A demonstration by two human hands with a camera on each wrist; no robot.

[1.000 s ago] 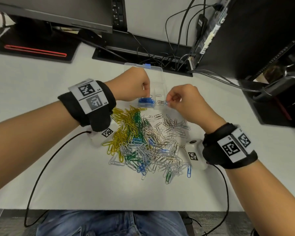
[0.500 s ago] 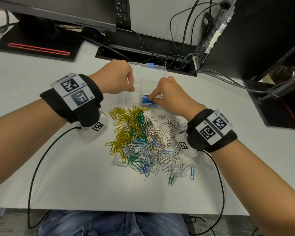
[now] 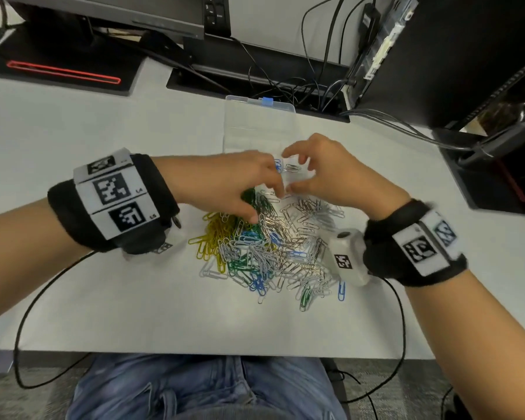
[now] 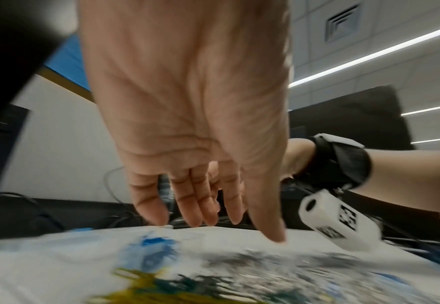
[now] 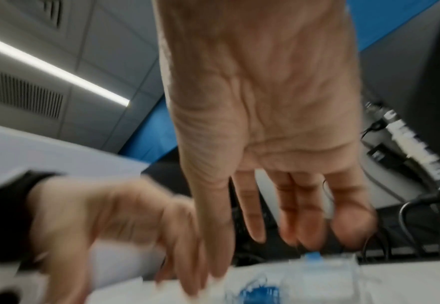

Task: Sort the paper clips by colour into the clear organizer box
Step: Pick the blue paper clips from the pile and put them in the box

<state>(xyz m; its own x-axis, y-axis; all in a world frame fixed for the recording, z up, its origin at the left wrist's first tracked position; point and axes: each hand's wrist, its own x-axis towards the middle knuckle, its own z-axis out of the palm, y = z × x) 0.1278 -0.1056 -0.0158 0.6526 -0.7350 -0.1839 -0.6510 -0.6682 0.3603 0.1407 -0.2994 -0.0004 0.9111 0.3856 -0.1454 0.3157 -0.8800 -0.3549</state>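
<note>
Paper clips (image 3: 264, 247) lie under both hands' (image 3: 225, 189) spread, downturned fingers (image 4: 148, 201).

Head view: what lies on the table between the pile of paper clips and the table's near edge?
Nothing: in the head view, bare white table separates the pile of paper clips from the edge.

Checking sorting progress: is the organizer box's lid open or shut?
Open. The clear organizer box lies lid back toward the monitors, and blue paper clips sit exposed in a compartment between both hands.

The left hand (image 3: 237, 183) has come down from the box (image 3: 259, 122) onto the clips (image 3: 264, 247). The right hand (image 3: 331, 174) has opened and lifted off the blue clips (image 3: 278, 165).
</note>
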